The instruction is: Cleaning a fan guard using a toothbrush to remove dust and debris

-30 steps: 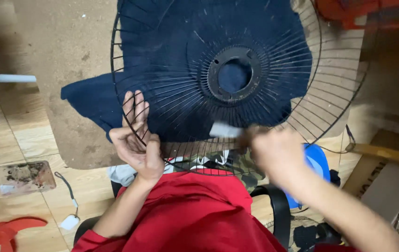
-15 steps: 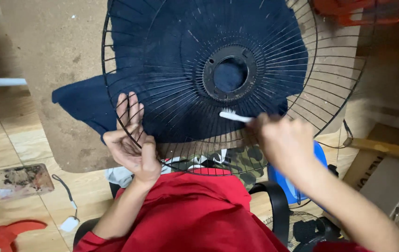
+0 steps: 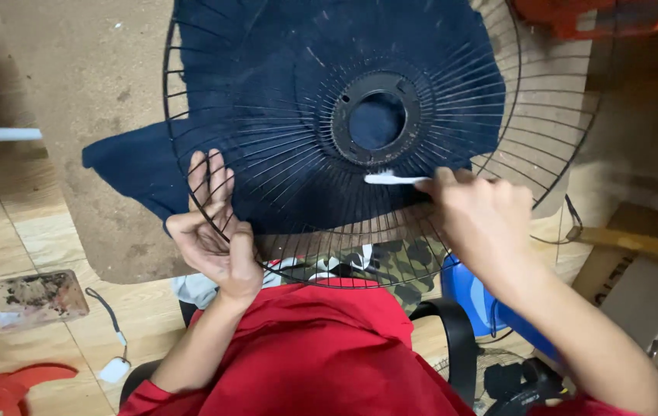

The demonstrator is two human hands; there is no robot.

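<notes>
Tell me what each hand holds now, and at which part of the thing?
The left hand grips the wire fan guard at its lower-left rim, fingers under the wires. The right hand holds a white toothbrush by its handle.

1 fan grille (image 3: 282,131), 1 toothbrush (image 3: 390,179), 1 navy cloth (image 3: 136,166), 2 hands.

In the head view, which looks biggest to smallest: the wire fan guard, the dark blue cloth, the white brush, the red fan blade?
1. Fan guard
2. Cloth, slightly smaller, partly cut off
3. Fan blade, cut off by the frame's edge
4. Brush, partly hidden in the right hand
</notes>
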